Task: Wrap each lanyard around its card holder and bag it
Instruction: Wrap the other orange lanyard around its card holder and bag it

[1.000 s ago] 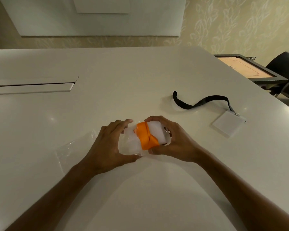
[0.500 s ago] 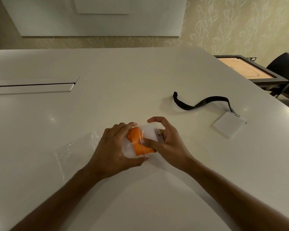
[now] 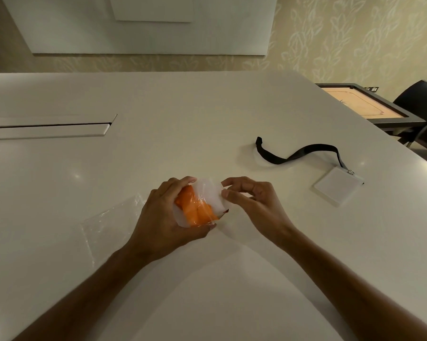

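The left hand (image 3: 165, 217) hides the orange-wrapped card holder's (image 3: 197, 205) left edge.

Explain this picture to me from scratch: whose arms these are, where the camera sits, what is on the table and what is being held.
No machine here: the arms belong to a person wearing a camera on the head, so the view looks forward and down at their own hands over a white table.

The left hand grips a card holder with an orange lanyard wrapped around it, inside a clear plastic bag. The right hand pinches the bag's edge with its fingers.

Beside the left wrist lies another clear bag, flat on the table. To the right lies a second card holder with a black lanyard clipped to it, not wrapped yet. Beyond the table are a game board and a dark chair.
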